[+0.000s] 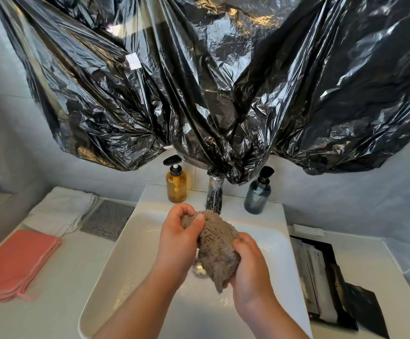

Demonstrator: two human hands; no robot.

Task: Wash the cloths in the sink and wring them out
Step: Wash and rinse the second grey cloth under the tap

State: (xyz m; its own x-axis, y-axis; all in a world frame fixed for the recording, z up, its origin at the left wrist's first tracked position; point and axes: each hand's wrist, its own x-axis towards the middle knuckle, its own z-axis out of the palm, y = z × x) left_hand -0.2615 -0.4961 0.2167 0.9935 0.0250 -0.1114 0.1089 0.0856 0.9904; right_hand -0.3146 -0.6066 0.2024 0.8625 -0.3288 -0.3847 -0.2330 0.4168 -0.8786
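A wet grey-brown fluffy cloth (pixel 217 248) is bunched up above the white sink (pixel 116 270). My left hand (pixel 178 238) grips its upper end, thumb and fingers curled round it. Its lower part is held by my right hand (pixel 250 267), which is wrapped round the cloth from the right. The chrome tap (pixel 214 194) stands just behind the cloth. On the counter to the left lie a folded pink cloth stack (pixel 15 263), a grey cloth (pixel 107 220) and a folded white towel (pixel 61 210).
An amber pump bottle (pixel 176 183) and a blue-grey pump bottle (pixel 257 193) stand on the sink's back ledge, either side of the tap. Black plastic sheeting (pixel 211 81) hangs over the wall above. Dark flat packets (pixel 326 277) lie on the counter at the right.
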